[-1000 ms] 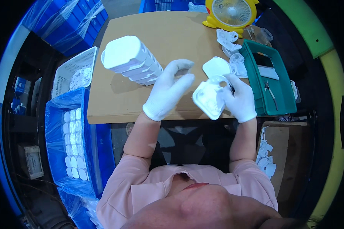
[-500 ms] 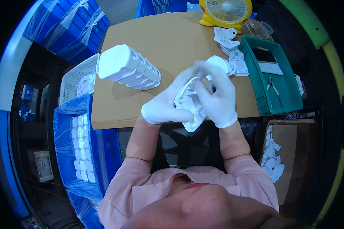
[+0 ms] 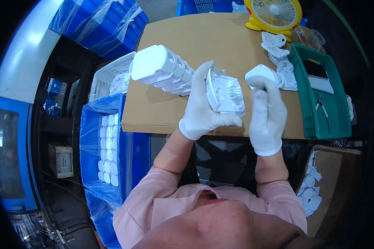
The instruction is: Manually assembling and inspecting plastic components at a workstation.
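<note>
My left hand (image 3: pixel 199 106), in a white glove, grips a white plastic housing (image 3: pixel 228 94) by its side, thumb below and fingers behind. The housing is tilted so its ribbed hollow inside shows. Apart from it, to the right, my right hand (image 3: pixel 269 118), also gloved, is raised with its fingers bent together and the thumb close to them. Whether something small is pinched there I cannot make out. Just beyond those fingers a white rounded part (image 3: pixel 259 74) lies on the table. A leaning stack of white housings (image 3: pixel 156 65) stands left of my left hand.
A brown-topped table (image 3: pixel 220 37) bears a yellow fan (image 3: pixel 274 14), white molded pieces (image 3: pixel 274 45) and a green tray (image 3: pixel 297 83) with pliers (image 3: pixel 322 112). At the left are a white basket (image 3: pixel 99 85) and a blue lined crate (image 3: pixel 89 137) of white parts. A carton (image 3: pixel 332 186) stands low right.
My hands have parted: the right has come off the housing and moved right. The left has turned the housing, its inside now more visible. The whole view has shifted, scene moving rightward.
</note>
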`<state>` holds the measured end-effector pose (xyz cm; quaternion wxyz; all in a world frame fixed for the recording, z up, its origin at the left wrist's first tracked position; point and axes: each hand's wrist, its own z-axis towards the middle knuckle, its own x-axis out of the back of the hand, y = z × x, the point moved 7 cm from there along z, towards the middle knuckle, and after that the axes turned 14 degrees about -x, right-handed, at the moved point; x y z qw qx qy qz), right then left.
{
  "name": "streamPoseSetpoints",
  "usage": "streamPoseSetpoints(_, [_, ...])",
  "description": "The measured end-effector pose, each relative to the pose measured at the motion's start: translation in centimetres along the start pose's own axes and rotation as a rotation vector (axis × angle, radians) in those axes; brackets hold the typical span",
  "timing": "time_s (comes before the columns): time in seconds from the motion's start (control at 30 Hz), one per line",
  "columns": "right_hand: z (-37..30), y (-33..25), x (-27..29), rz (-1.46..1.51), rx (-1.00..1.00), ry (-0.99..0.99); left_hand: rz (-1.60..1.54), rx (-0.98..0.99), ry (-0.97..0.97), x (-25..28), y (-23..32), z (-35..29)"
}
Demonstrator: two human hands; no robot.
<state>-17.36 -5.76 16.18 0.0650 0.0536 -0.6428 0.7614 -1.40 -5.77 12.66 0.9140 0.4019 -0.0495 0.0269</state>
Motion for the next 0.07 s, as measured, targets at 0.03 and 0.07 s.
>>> streamPoseSetpoints(0.03, [0.0, -0.56, -0.45, -0.033, 0.101, -0.054, 0.001, -0.004, -0.003, -0.1, -0.23, -0.13])
streamPoseSetpoints(0.07, [0.01, -1.0, -0.8, -0.07, 0.201, -0.103, -0.006, 0.0, -0.015, -0.38, -0.41, -0.06])
